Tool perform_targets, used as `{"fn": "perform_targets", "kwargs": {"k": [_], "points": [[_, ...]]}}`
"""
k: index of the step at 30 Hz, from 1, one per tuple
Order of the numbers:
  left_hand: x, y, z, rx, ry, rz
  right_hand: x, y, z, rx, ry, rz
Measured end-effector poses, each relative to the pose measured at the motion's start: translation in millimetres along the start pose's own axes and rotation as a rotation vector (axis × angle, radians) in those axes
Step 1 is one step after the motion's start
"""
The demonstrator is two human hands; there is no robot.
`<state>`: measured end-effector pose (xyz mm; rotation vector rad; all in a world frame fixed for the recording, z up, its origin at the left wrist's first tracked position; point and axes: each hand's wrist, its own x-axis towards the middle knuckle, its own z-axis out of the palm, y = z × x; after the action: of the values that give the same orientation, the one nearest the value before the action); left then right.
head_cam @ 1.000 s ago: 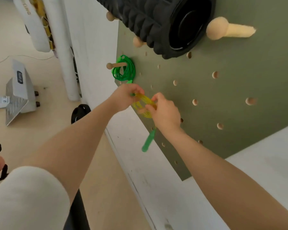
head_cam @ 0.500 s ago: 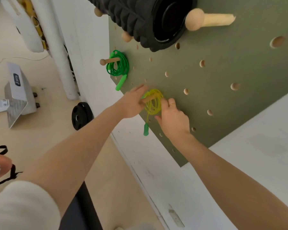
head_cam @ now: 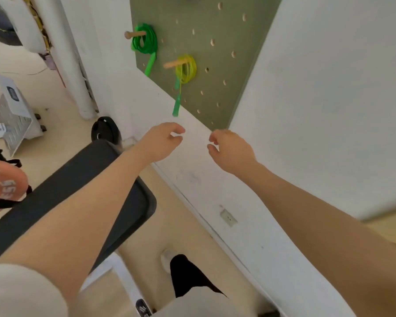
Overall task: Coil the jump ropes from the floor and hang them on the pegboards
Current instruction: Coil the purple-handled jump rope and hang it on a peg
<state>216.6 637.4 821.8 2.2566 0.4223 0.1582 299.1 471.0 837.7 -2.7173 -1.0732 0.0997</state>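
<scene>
Our left hand and right hand hung loose below the pegboard, grip slack, holding nothing. Yellow rope and green rope sat coiled on pegs.

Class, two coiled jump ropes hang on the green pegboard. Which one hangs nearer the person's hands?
The yellow jump rope, on the lower peg. Its green handle dangles toward the left hand; the green jump rope hangs higher.
</scene>
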Motion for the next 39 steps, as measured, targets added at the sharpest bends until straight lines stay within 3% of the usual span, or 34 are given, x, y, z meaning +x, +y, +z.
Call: {"fn": "perform_targets", "kwargs": {"k": [15, 21, 30, 34, 39], "points": [[-191.2, 41.5, 235.5, -0.195, -0.477, -0.192, -313.2, 160.4, 48.0, 0.127, -0.481, 0.391], [-253.0, 50.3, 362.3, -0.189, -0.627, -0.276, -418.8, 245.4, 102.6, 0.131, -0.607, 0.572], [-402.9, 14.1, 609.7, -0.210, -0.617, -0.581, -631.1, 369.5, 273.7, 0.176, -0.835, 0.729], [-443.8, -22.1, 679.2, -0.139, -0.632, -0.603, -672.6, 401.2, 358.1, 0.251, -0.899, 0.767], [-441.5, -109.0, 770.2, -0.010, -0.663, -0.551, -687.9, 424.3, 506.9, 0.291, -0.861, 0.737]]}}
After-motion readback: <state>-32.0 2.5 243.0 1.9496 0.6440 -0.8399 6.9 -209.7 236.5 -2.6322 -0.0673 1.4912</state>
